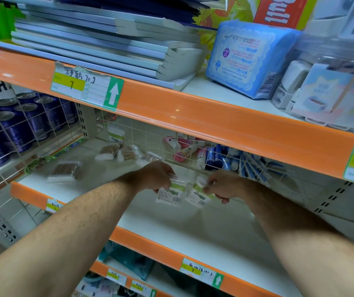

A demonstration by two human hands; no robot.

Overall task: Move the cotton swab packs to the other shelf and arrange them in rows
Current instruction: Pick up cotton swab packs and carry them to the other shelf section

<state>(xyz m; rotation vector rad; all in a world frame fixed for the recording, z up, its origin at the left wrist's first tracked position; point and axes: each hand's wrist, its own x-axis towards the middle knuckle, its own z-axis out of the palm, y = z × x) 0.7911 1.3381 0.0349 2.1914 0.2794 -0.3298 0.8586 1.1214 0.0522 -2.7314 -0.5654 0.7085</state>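
Over the shelf (193, 230), left hand (156, 175) and right hand (223, 186) pinch packs (171, 192).

Left grip (156, 176) pinches left pack (171, 192); right grip (223, 185) pinches right pack (198, 195); grips near, not touching.

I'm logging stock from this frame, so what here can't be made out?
Head view only:
- Print on the left pack in the left grip and the right pack in the right grip: blurred and too small to read.
- Loose packs on the shelf: motion blur, and the upper shelf edge may hide more behind, so no firm count.
- Tubes in the wire basket: partly hidden by that edge.
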